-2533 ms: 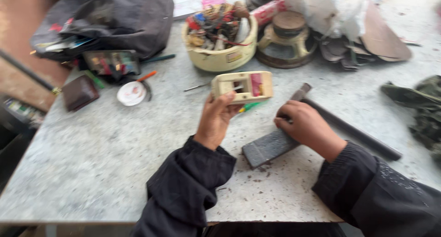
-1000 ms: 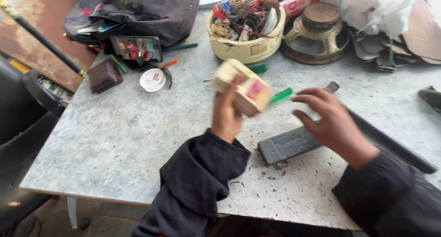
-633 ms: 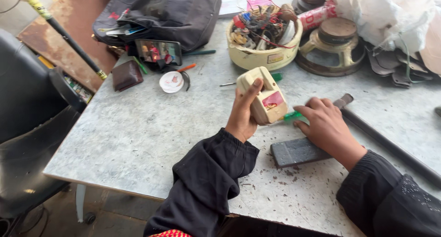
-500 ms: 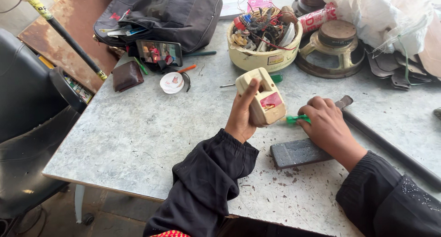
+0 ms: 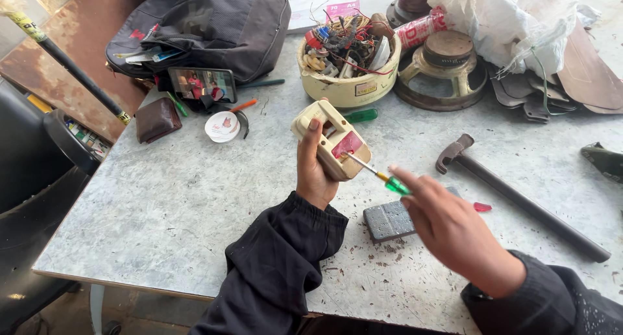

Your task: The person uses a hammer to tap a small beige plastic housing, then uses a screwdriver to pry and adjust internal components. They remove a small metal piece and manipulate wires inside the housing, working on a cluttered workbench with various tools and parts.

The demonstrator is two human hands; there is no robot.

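— Grey, speckled and scattered with dark crumbs, the table [image 5: 162, 198] carried a good deal of clutter along its far edge. What was the person holding?

— Their left hand [image 5: 316, 173] was closed around a cream plastic switch housing [image 5: 331, 139], held up above the table, tilted, with its red insert facing the other hand. The thumb lay along its upper face and the fingers wrapped behind it.

— And the other hand?

— The right hand [image 5: 454, 234] had its grip closed on a small green-handled screwdriver [image 5: 376, 174]. The metal tip touched the housing just beside the red part. That hand was a little blurred.

— What lay under the hands?

— A dark grey rectangular block [image 5: 388, 220] sat on the table just beneath the right hand, with a small red chip [image 5: 482, 207] near it. A claw hammer [image 5: 513, 195] with a dark handle lay to the right, angled away from the block.

— Further back?

— A cream bowl [image 5: 350, 88] full of wires and small parts, and a second green screwdriver handle [image 5: 361, 115] just in front of it. Beside the bowl stood a bare speaker frame [image 5: 444, 69], with a white plastic bag [image 5: 513, 17] behind it. On the left were a black backpack [image 5: 214, 23], a phone [image 5: 201, 83] with its screen lit, a brown wallet [image 5: 157, 119] and a round white reel [image 5: 222, 127].
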